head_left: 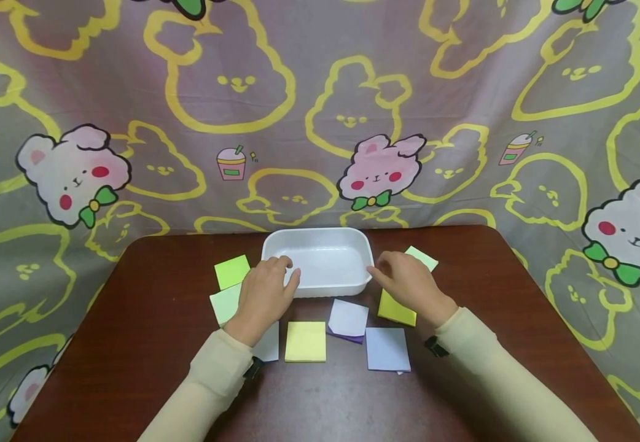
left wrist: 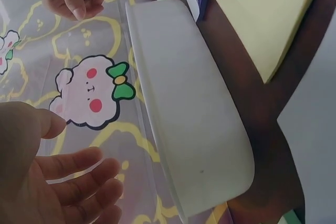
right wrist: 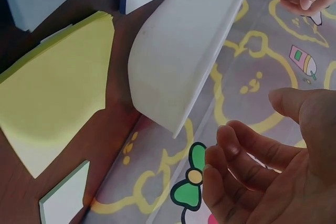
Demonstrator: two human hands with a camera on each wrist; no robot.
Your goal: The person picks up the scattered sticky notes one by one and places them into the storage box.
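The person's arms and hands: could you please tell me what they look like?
The left sleeve and right sleeve are long and pale cream, with a small black piece at each cuff. The left hand and right hand are ungloved.

Curtained-off spot; the kind of room cannot be told
Grey cartoon-print fabric point(head_left: 298, 153) hangs behind and along both sides of a dark brown, wood-look table point(head_left: 320, 405), screening off whatever lies beyond.
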